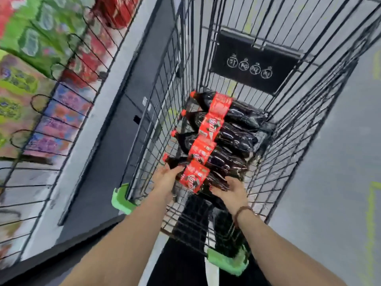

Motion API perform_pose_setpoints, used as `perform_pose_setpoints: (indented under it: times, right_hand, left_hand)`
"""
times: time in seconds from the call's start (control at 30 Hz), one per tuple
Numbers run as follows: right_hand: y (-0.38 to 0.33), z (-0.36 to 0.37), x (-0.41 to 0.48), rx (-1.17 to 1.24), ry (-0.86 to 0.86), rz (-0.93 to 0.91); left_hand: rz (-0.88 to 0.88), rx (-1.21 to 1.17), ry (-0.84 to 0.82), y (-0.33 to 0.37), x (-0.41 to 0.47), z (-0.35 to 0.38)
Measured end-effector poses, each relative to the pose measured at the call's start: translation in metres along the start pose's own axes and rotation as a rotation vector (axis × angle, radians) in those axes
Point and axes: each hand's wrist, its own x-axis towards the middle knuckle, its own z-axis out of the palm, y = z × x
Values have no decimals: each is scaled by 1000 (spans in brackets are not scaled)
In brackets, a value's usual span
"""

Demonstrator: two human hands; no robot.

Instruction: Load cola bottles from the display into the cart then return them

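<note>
Bottle (193, 178) nearest me lies in cart (288, 141) beside three more. My left grip (167, 178) clasps its shoulder, right grip (231, 190) its base. Probably full: heavy, slick, slightly yielding; hold both ends.

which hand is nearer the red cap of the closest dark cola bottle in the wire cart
Left. The left hand grips the dark cola bottle near its red cap; the right hand holds its base end.

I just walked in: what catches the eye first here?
A row of dark cola bottles with red labels lies side by side in the wire cart. The left hand and right hand hold the nearest bottle, low in the picture.
</note>
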Motion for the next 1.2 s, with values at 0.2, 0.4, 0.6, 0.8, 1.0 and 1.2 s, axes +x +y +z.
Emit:
perform_pose_setpoints:
  times: [0.2, 0.4, 0.6, 0.8, 1.0, 1.2]
  right_hand:
    - [19, 17, 28, -362, 183, 70]
    - [33, 27, 49, -590, 183, 90]
    - [43, 36, 55, -945, 83, 96]
    - [46, 33, 61, -1040, 82, 56]
    - [34, 24, 53, -961, 32, 71]
    - [17, 10, 20, -875, 106, 3]
  left_hand:
    - [-135, 86, -11, -4, 57, 6]
    - [-252, 51, -72, -8, 96, 11]
    - [-353, 5, -116, -10, 123, 17]
    - [-387, 44, -204, -14, 127, 13]
    - [-343, 28, -218, -6, 119, 10]
    - [-221, -65, -258, 18, 82, 6]
